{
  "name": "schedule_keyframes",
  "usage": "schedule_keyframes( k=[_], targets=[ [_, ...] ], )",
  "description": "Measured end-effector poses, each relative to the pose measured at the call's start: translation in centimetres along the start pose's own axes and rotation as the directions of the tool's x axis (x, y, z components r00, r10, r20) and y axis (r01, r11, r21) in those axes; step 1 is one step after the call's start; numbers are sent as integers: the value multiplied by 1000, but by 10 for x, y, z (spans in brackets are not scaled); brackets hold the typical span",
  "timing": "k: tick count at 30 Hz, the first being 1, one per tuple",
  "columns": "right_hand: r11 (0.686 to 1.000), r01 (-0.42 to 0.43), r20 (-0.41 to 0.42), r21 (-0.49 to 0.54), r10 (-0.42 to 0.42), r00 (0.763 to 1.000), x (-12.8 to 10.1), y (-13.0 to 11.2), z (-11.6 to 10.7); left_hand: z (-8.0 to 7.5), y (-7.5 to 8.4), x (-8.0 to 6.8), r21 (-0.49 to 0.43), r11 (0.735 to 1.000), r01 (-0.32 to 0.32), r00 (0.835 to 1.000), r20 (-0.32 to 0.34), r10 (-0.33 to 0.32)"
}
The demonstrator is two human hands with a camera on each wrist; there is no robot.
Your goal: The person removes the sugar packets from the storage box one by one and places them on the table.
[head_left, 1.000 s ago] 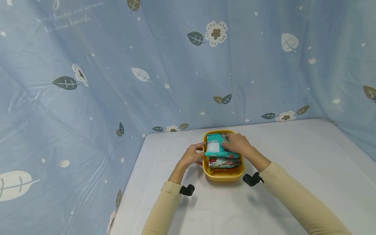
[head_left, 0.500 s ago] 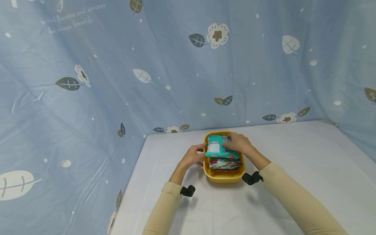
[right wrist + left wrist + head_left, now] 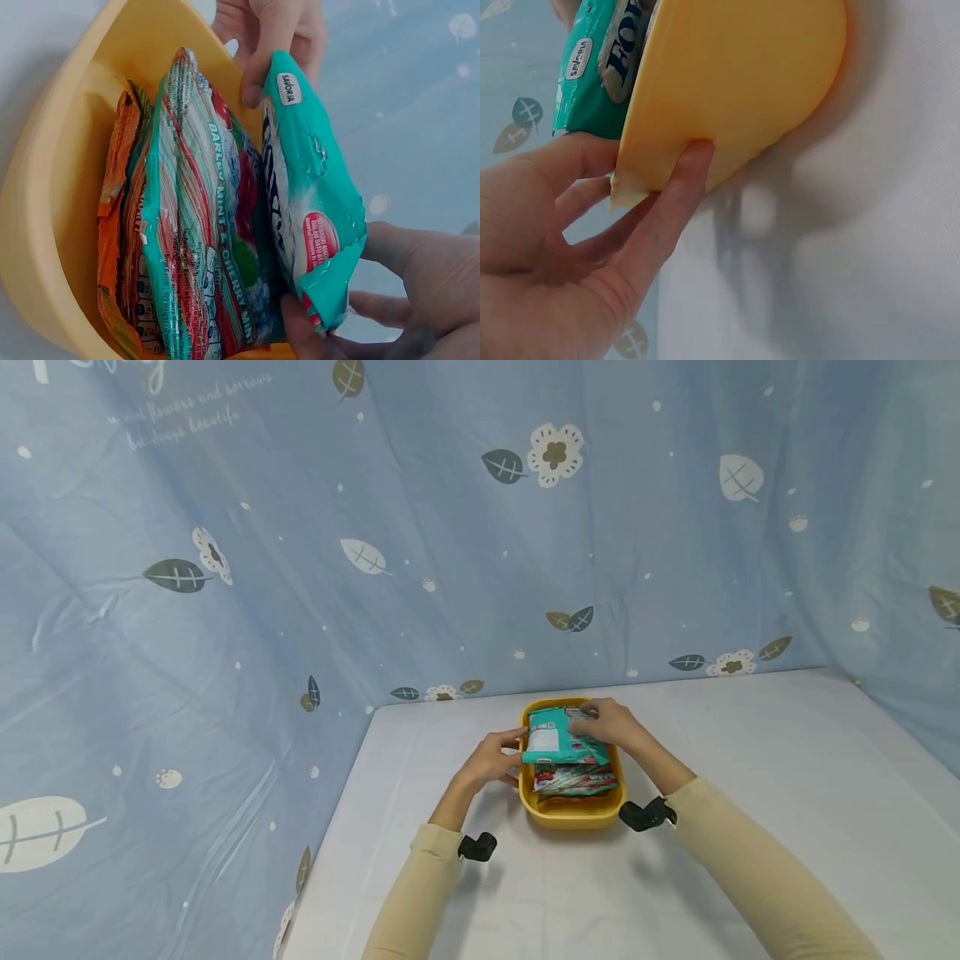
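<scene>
A yellow plastic bin (image 3: 573,821) with several candy bags inside stands on the white table. My right hand (image 3: 611,725) pinches a teal candy bag (image 3: 319,172) at its right side, thumb on the face towards me. This bag lies across the back of the bin, and its label reads SAVORIA. My left hand (image 3: 491,760) grips the bin's left wall, with one finger over the rim beside the teal bag's corner and another pressed against the outer side. Standing in front of the teal bag is a striped barley mint and cherry mint bag (image 3: 191,217).
An orange bag (image 3: 118,172) stands in the bin near its front wall. The white table (image 3: 750,793) stretches out on both sides, and a blue patterned curtain (image 3: 450,568) hangs behind it and at the left.
The teal bag shifts slightly within the bin under my right hand, its left end tipping a little. My left hand keeps its place on the bin. The head view has tilted slightly.
</scene>
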State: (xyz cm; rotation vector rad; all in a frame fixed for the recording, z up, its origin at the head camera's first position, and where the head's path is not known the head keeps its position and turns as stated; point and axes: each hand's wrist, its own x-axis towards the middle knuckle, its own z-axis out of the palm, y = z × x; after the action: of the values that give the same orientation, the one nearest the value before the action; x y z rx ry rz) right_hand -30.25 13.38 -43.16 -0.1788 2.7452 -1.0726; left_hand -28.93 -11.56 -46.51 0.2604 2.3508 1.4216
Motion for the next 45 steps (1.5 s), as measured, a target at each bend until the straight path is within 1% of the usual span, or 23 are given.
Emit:
schedule_keyframes(
  k=[8,10,12,16,17,19,27,34,41,45],
  targets=[
    [997,-7,19,83,5,1000,0,0,-1,-2,2,1,-10,1000,-28,1000,7,28],
    [996,-9,25,88,7,1000,-1,0,-1,-2,6,-1,-12,1000,-19,1000,14,19],
    [996,-13,35,91,10,999,0,1,-2,-2,6,-1,-9,1000,-15,1000,15,15],
    [995,-22,56,96,16,998,1,3,-1,-1,5,-1,-9,1000,-14,1000,14,15],
    [995,-25,61,100,19,998,1,3,-2,0,1,2,-12,1000,-18,1000,11,18],
    [994,-31,66,106,24,998,1,3,-1,0,0,3,-20,1000,-20,1000,14,21],
    [993,-46,80,105,37,996,0,1,0,0,-1,2,-22,1000,-4,1000,6,4],
    [990,-39,80,136,28,996,-1,0,0,-1,-1,1,-37,999,1,1000,6,-1],
    [977,-76,104,199,56,993,-1,2,-2,-2,-3,2,-45,999,-9,1000,5,9],
    [976,-92,105,200,72,992,-2,2,-2,-2,-4,2,-51,999,-9,1000,10,10]
  ],
)
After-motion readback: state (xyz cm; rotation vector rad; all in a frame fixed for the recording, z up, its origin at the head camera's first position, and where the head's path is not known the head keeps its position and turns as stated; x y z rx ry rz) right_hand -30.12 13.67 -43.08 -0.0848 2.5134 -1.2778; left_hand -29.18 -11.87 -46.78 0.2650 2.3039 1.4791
